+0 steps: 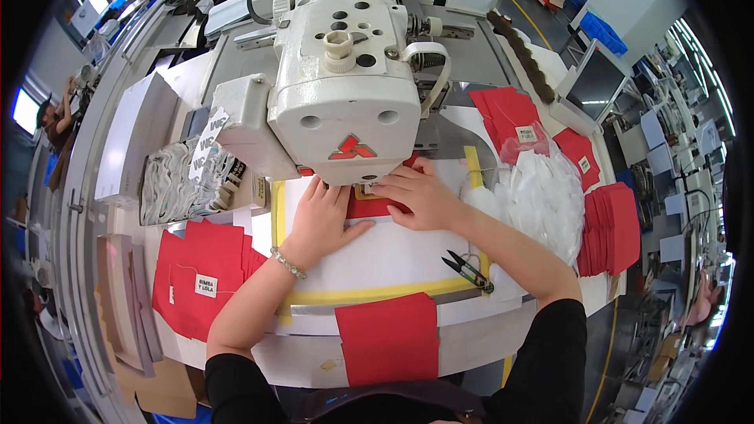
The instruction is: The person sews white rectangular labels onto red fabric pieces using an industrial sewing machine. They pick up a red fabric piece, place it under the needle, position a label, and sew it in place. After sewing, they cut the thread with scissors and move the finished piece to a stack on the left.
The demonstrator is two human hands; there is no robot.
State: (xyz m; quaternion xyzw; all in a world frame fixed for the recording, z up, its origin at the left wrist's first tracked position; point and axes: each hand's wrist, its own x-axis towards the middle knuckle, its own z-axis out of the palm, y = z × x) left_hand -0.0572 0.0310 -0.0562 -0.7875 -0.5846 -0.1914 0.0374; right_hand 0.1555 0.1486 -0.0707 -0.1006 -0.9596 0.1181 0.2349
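Under the head of a white industrial sewing machine [342,94], a red fabric piece [369,208] lies on a white work plate [353,259] edged with yellow tape. My left hand [318,220] lies on the piece's left side, fingers out toward the machine, thumb apart. My right hand [416,198] rests over its right part with fingers extended and slightly bent, beside a small frame [363,190] partly hidden by them. The needle area is mostly hidden. Black-handled thread snips [467,271] lie right of my hands.
Red fabric piles [188,267] sit left, right and at the front edge [385,338]. A box of labels [177,180], a long white box [129,137], white fluffy material [538,204] and a small screen [593,82] surround the machine. Another person [56,122] works at far left.
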